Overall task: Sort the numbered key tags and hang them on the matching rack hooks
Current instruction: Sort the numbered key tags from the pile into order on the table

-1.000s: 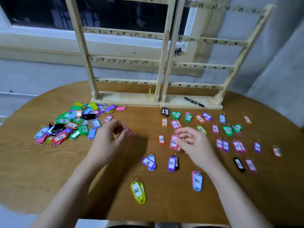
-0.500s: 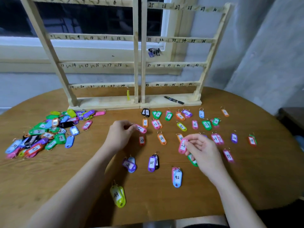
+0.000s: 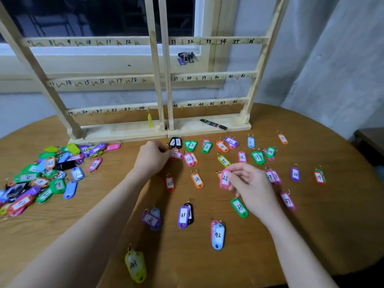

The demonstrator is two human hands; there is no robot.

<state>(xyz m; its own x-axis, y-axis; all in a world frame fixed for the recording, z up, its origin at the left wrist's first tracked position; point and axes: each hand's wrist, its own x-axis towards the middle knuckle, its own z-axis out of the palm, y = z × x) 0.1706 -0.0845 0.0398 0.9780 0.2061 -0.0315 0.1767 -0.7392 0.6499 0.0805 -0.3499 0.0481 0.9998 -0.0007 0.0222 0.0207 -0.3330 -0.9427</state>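
Round wooden bench [image 3: 311,235] stands against a pale grey painted wall [image 3: 342,65]. A window [image 3: 93,15] with a white frame sits behind it, its glass dark. Another piece of dark furniture [image 3: 372,142] shows at the right edge.

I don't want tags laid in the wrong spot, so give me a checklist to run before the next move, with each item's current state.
1. Right hand has a firm pinch on the pink tag: ok.
2. Number on that pink tag is readable: cannot tell, it looks like 23 or 25 but is blurred.
3. Left hand is holding the pink tag marked 11: ok.
4. Tag 11 sits beside the pink 12 tag in the sorted row: ok.
5. Unsorted pile on the left of the table is worked through: not ok.
6. Rack hooks filled: not ok, only a yellow tag hangs near 24.
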